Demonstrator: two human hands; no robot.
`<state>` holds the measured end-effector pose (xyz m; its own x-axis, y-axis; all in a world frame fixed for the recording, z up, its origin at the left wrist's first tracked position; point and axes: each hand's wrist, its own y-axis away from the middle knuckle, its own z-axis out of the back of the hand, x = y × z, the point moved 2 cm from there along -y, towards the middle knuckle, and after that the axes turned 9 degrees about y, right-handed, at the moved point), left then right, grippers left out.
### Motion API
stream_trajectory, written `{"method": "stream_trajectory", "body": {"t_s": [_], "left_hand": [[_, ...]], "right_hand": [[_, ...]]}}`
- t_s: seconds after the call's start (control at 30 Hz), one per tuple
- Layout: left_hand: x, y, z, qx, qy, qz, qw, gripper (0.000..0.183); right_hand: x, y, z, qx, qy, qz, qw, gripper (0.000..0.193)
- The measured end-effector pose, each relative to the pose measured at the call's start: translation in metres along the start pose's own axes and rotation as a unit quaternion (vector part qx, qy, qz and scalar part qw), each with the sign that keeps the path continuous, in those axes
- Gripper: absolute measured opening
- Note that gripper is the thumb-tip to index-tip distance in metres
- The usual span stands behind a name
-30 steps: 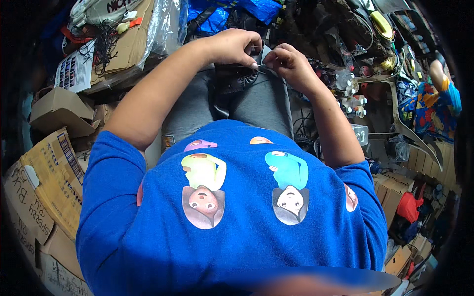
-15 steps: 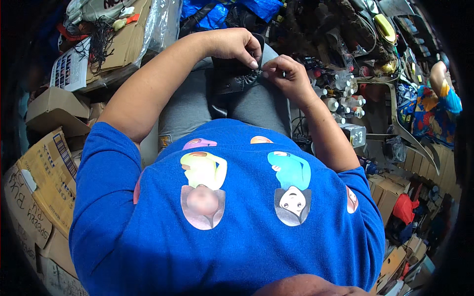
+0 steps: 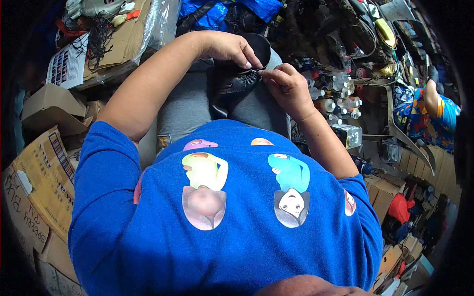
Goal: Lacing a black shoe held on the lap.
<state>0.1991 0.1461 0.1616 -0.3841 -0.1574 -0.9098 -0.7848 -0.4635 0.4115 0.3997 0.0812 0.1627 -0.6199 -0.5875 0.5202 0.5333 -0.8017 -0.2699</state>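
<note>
A black leather shoe upper (image 3: 232,85) lies across my lap on the grey trousers (image 3: 185,98), its laced opening toward my fingers. A dark rounded part of it stands up behind my left hand. My left hand (image 3: 234,51) is closed, thumb and fingers pinching the edge of the upper beside the lacing. Just to its right, my right hand (image 3: 287,86) pinches what looks like a thin lace, with the fingertips almost meeting those of the left. The strand itself is too small to make out clearly.
Cardboard boxes (image 3: 52,111) and a stack of flat cardboard (image 3: 128,39) stand at the left. Small bottles (image 3: 340,101) crowd the right, near a curved metal bar (image 3: 395,108). Another person's arm (image 3: 434,101) shows at the far right. A blue plastic sheet (image 3: 256,9) lies ahead.
The black upper has tilted, and more of its dark rounded part shows behind my left hand. My right hand has shifted slightly down. The other person's arm at the far right has moved.
</note>
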Motion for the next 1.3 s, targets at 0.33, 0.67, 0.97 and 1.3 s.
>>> {"method": "stream_trajectory", "body": {"t_s": [0.33, 0.67, 0.97, 1.3], "left_hand": [[-0.005, -0.001, -0.001, 0.014, -0.02, 0.032, 0.999, 0.038], [-0.007, -0.023, 0.011, -0.089, -0.133, -0.105, 0.981, 0.023], [0.017, 0.082, -0.032, -0.306, -0.179, -0.035, 0.935, 0.041], [0.055, 0.138, 0.011, -0.401, 0.271, -0.087, 0.871, 0.032]], "right_hand": [[0.029, -0.021, 0.019, 0.114, 0.201, 0.057, 0.971, 0.019], [0.009, -0.039, 0.001, 0.157, 0.141, 0.009, 0.978, 0.01], [-0.03, -0.01, 0.009, 0.17, -0.178, -0.136, 0.96, 0.026], [-0.054, -0.018, -0.01, -0.214, -0.714, -0.363, 0.559, 0.036]]}}
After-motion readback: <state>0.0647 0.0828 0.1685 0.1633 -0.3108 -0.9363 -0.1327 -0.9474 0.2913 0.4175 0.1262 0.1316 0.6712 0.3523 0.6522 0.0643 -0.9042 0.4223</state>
